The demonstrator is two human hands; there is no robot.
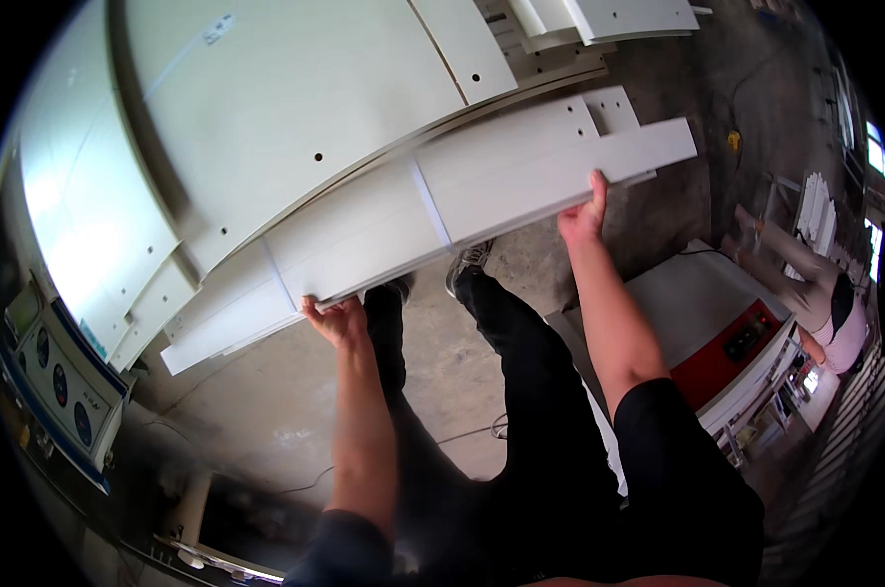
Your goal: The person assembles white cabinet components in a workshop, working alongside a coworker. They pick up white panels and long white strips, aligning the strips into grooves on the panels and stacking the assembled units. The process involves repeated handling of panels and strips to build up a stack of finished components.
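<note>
Across the front of me lies a long bundle of thin white panels (349, 230), bound by pale straps (430, 203). Its right end is stepped, with small holes in some of the panels. My left hand (337, 321) grips the near edge left of the middle, thumb on top and fingers mostly hidden underneath. Farther right, my right hand (584, 215) is closed round the same edge, its thumb pressed on the upper face. The bundle tilts up toward the right, beside a large stack of cream boards (295, 88) with dark round holes.
At the left stands a machine panel with round dark dials (61, 384). A white cabinet with a red control panel (746, 342) is at my right. Another person (839, 313) is beyond it. A cable (310, 481) crosses the concrete floor (266, 411) by my legs.
</note>
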